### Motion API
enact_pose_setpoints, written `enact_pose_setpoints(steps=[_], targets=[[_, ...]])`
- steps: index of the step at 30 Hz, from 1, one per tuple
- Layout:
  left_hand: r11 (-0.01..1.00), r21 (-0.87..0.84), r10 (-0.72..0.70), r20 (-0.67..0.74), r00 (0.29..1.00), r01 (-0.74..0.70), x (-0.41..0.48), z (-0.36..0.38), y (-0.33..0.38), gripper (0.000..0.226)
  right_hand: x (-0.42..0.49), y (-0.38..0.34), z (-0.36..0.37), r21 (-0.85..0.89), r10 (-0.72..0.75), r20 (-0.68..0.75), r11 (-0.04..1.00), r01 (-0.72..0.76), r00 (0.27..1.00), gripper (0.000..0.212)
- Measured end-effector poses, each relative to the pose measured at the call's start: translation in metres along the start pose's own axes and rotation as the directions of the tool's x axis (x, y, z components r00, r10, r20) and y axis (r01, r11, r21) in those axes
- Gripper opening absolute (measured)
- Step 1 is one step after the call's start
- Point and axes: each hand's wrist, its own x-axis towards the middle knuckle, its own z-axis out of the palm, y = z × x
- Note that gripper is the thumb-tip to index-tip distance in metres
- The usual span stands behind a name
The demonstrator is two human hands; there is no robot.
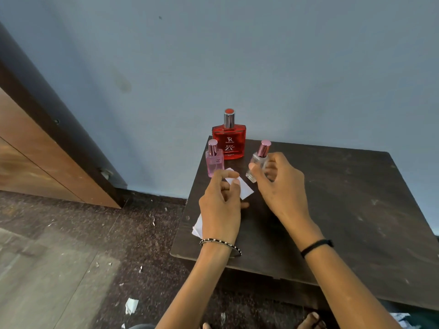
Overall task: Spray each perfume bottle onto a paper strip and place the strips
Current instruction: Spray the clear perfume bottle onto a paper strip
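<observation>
Three perfume bottles stand at the far left corner of a dark wooden table (344,210). The big red bottle (229,141) is at the back, a small pink bottle (215,161) to its front left. My right hand (278,184) is wrapped around a small clear bottle (257,162) with a pink cap, tilted slightly. My left hand (222,205) pinches a white paper strip (240,186) between thumb and forefinger, just left of the clear bottle. More white paper strips (197,227) lie at the table's left edge, partly hidden under my left wrist.
A blue wall rises right behind the table. A wooden door (35,150) leans in at the left. The floor (71,257) beside the table carries scattered paper scraps. My toes show at the bottom edge.
</observation>
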Motion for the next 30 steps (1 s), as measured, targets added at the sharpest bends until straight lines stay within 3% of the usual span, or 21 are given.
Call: enact_pose_setpoints(steps=[4,7,12,19,25,30], targets=[[0.997,0.075,0.001,0.029,1.0,-0.003,0.001,0.008,-0.002,0.015,-0.019,0.007,-0.027,0.166,0.062,0.036,0.984,-0.067,0.997,0.023],[0.979,0.179,0.082,0.086,0.993,-0.096,0.001,0.015,-0.002,0.021,-0.031,0.012,-0.04,0.356,0.095,0.055,0.928,-0.108,0.994,0.014],[0.968,0.212,0.097,0.166,0.981,-0.132,-0.003,0.028,0.003,0.026,-0.039,0.021,-0.053,0.477,0.092,0.13,0.867,-0.143,0.987,0.008],[0.992,-0.123,-0.007,0.241,0.97,0.038,-0.006,0.047,0.016,0.027,-0.043,0.031,-0.059,0.496,0.07,0.219,0.851,-0.173,0.973,0.02],[0.973,-0.206,-0.027,0.337,0.941,0.102,-0.006,0.061,0.026,0.03,-0.043,0.034,-0.066,0.556,0.069,0.26,0.805,-0.208,0.963,0.019],[0.944,-0.294,-0.068,0.27,0.961,0.149,-0.002,0.062,0.027,0.034,-0.044,0.038,-0.074,0.512,0.059,0.262,0.838,-0.191,0.963,0.023]])
